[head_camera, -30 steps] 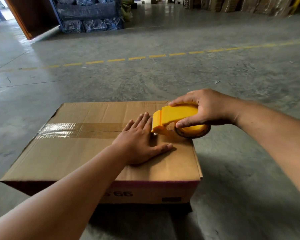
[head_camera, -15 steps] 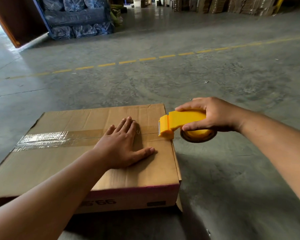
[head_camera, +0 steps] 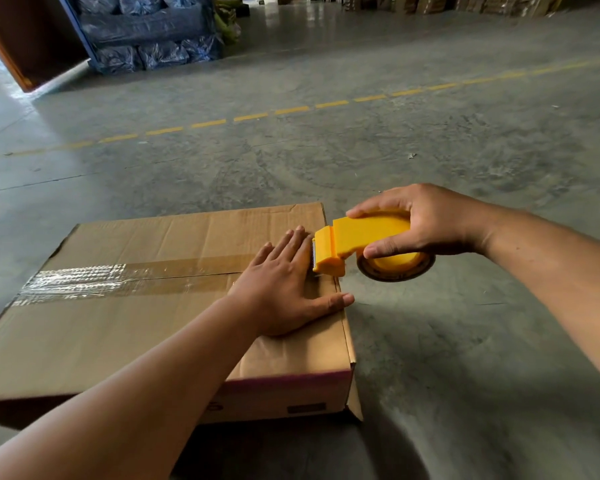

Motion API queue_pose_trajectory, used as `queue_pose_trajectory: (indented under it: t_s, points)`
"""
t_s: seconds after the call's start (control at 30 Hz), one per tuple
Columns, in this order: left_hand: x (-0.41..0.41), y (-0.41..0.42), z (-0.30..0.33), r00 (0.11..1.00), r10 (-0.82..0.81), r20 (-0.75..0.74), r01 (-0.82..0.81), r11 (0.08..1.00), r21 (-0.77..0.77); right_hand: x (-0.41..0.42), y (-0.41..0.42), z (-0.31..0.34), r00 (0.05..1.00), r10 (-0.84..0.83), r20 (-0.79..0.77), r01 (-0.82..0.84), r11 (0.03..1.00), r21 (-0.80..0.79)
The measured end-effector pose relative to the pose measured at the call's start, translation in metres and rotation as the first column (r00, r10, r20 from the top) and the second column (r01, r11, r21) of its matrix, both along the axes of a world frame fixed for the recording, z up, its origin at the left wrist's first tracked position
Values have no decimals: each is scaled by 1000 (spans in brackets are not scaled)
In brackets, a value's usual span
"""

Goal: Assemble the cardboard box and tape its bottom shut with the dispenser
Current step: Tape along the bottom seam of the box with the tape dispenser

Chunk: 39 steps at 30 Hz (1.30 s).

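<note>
A brown cardboard box (head_camera: 94,337) lies on the concrete floor with its flaps closed on top. A strip of clear tape (head_camera: 118,280) runs along the centre seam from the left edge towards the right edge. My left hand (head_camera: 284,289) lies flat, fingers spread, on the box top near its right edge, covering the end of the tape. My right hand (head_camera: 420,220) grips a yellow tape dispenser (head_camera: 357,242). Its toothed blade end sits at the box's right edge, touching my left fingertips, and its roll hangs just past the edge over the floor.
Grey concrete floor (head_camera: 430,341) surrounds the box, with a dashed yellow line (head_camera: 291,110) across it farther off. Plastic-wrapped bundles on a blue rack (head_camera: 146,32) stand at the back left, stacked cartons (head_camera: 465,3) at the back right.
The dispenser has travelled right along the seam to the box's right edge. My left hand followed it, sliding right over the tape. The view has shifted.
</note>
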State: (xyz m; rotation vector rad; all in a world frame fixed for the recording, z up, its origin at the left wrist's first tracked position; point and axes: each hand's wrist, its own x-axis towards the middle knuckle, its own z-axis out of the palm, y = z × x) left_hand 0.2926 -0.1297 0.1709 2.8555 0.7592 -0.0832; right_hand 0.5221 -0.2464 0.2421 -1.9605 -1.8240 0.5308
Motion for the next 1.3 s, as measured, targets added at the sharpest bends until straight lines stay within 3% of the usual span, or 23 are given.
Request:
queue_pose_trajectory:
  t_s: [0.33,0.87,1.1,1.3]
  points:
    - [1,0,1,998,7,-55,-6,1000,12,21,-28,-28,981,-81,-176,86,996,21]
    - [1,-1,0,999,-3,-53,5,1000,25,29,-36,-57,940,-92,-328,119,991,62]
    - [3,-2,8,998,0,-62,3,999,48,25,-37,-76,934,-121,-337,144,989,45]
    - [22,-21,8,992,-105,-66,108,993,49,23,-40,-72,943,-115,-312,133,990,39]
